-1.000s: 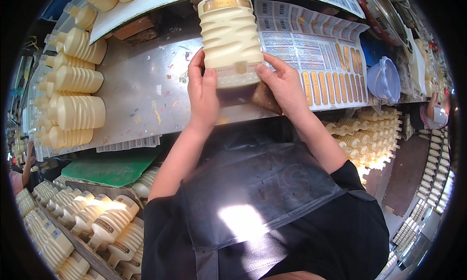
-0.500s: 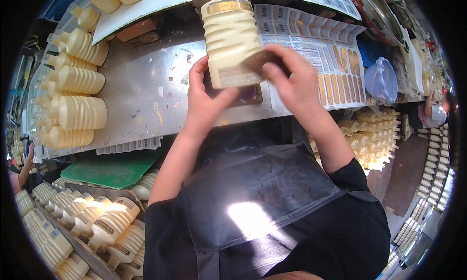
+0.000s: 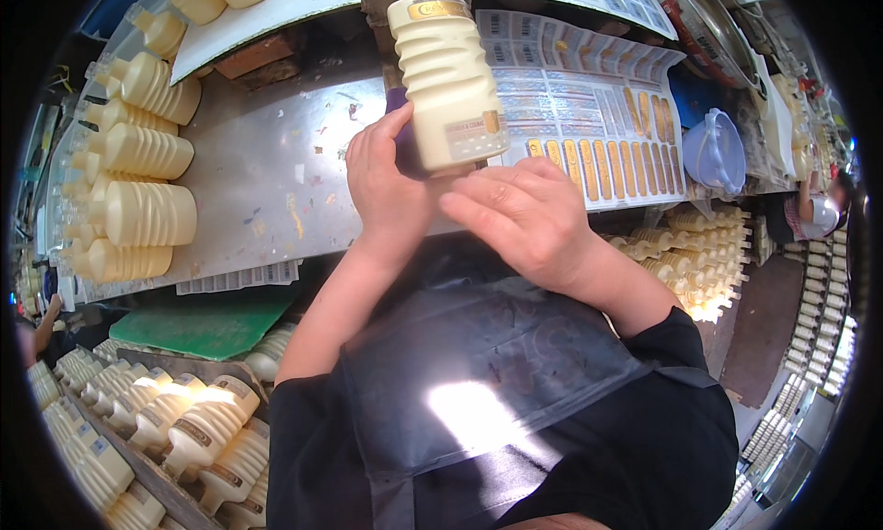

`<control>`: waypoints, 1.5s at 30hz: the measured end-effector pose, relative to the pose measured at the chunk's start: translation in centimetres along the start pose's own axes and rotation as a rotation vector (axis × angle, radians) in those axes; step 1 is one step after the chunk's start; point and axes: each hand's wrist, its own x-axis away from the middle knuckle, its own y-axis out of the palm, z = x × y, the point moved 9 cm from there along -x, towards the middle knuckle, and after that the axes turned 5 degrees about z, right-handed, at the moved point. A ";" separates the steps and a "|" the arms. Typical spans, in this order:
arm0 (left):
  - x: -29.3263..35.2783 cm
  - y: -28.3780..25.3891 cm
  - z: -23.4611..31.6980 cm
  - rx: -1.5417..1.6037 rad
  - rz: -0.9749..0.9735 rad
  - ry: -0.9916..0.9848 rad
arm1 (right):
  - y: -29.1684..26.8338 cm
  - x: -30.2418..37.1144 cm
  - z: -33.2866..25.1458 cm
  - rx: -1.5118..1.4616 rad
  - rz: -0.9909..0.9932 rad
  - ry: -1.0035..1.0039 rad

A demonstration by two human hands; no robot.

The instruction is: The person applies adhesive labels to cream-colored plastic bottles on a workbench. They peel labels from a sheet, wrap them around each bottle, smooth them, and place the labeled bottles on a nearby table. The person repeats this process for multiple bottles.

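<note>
A cream-coloured bottle (image 3: 451, 84) with wavy grooves lies in front of me, its neck pointing away. It carries a gold label near the neck and a printed label with a gold strip near its base. My left hand (image 3: 391, 180) is closed around the lower left side of the bottle, its thumb hidden. Just off the base, my right hand (image 3: 529, 213) has its fingers curled together; whatever they hold is hidden. Something purple (image 3: 402, 134) shows behind the bottle's left edge. Sheets of gold labels (image 3: 607, 167) lie to the right of the bottle.
Several cream bottles (image 3: 152, 213) lie along the left of the metal table (image 3: 267, 171). A light-blue bucket (image 3: 716, 153) stands at the right. Below are a green board (image 3: 198, 328), crates of bottles (image 3: 212, 420) at lower left, and stacked bottles (image 3: 694, 254) at right.
My right hand has moved down from the bottle's right side to below its base; the dark flat piece it held is no longer visible there. The bottle has turned slightly, and its base has shifted right.
</note>
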 end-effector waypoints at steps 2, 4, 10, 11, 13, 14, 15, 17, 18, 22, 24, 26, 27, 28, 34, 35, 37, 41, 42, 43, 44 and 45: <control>0.0 0.0 0.2 -0.014 0.011 0.015 | -1.0 -0.6 0.5 0.022 0.034 0.065; 0.2 -0.1 0.3 -0.016 0.009 0.027 | -1.7 -1.1 1.4 0.152 0.041 0.116; 0.1 0.0 0.7 -0.077 0.042 0.108 | 0.6 -0.9 -0.2 0.152 -0.108 0.105; 0.1 0.1 0.7 -0.086 0.041 0.111 | 0.8 -0.8 -0.3 0.125 -0.103 0.109; 0.1 -0.1 0.5 -0.082 0.046 0.093 | 0.9 -0.5 0.4 0.001 -0.112 0.176; 0.1 -0.2 0.5 -0.079 0.048 0.084 | 0.3 -0.4 1.4 0.018 -0.064 0.247; 0.2 -0.2 0.5 -0.066 0.030 0.063 | -0.2 -0.3 2.9 0.029 -0.023 0.357; 0.3 -0.3 0.4 -0.036 -0.006 0.024 | -0.8 0.7 6.1 0.023 0.015 0.651; 0.3 -0.3 0.5 -0.042 -0.015 0.016 | -0.9 1.5 7.8 0.115 -0.022 0.814; 0.1 -0.1 0.5 -0.045 -0.029 -0.006 | 0.4 2.2 7.4 -0.092 -0.019 0.939; 0.1 -0.1 0.4 -0.038 -0.032 -0.012 | 2.3 2.4 6.5 -0.168 -0.185 0.930; 0.1 -0.2 0.2 -0.029 -0.031 -0.019 | 1.7 2.6 7.3 -0.068 -0.173 0.960; 0.2 -0.2 0.0 -0.025 -0.036 -0.032 | 1.0 2.5 7.6 -0.050 -0.111 0.963; 0.2 -0.2 -0.2 -0.020 -0.041 -0.044 | 0.5 3.1 8.4 0.000 -0.099 1.047; 0.2 0.0 0.2 -0.062 -0.062 0.009 | 2.0 3.0 6.7 -0.124 -0.149 0.939; 0.2 0.0 0.1 -0.074 -0.074 0.006 | 1.9 3.3 6.9 -0.123 -0.118 0.934; 0.3 0.2 -0.8 -0.028 -0.134 -0.088 | 1.6 4.6 8.3 -0.074 -0.081 0.972; 0.9 1.3 -3.2 0.305 -0.164 -0.385 | 3.5 8.5 10.6 -0.345 -0.030 1.137; 1.0 1.7 -3.7 0.349 -0.157 -0.437 | 3.8 8.9 10.7 -0.381 0.034 1.118; 1.2 2.2 -4.1 0.392 -0.149 -0.489 | 4.0 9.4 10.8 -0.421 0.092 1.103; 1.3 2.6 -4.3 0.444 -0.137 -0.517 | 4.3 9.7 10.8 -0.462 0.145 1.069; 1.4 2.7 -4.5 0.448 -0.126 -0.531 | 4.7 10.6 11.3 -0.461 0.140 1.127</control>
